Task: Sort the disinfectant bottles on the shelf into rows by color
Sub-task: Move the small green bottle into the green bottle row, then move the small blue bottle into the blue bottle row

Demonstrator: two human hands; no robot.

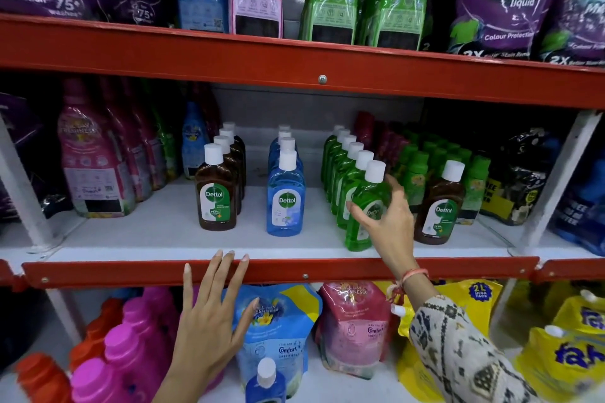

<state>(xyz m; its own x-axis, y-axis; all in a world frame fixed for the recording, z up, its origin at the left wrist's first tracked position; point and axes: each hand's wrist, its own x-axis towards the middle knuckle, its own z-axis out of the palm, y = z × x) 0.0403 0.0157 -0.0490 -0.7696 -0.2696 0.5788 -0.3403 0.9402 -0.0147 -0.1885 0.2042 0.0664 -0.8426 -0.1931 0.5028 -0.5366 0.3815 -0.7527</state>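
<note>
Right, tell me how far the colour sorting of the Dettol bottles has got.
Mostly done. On the middle shelf a brown row, a blue row and a green row stand front to back. In hand: the right hand grips the front green bottle, tilted at the row's front. Left: a stray brown bottle right of the green row, and a blue bottle on the shelf below. The left hand is empty.
</note>
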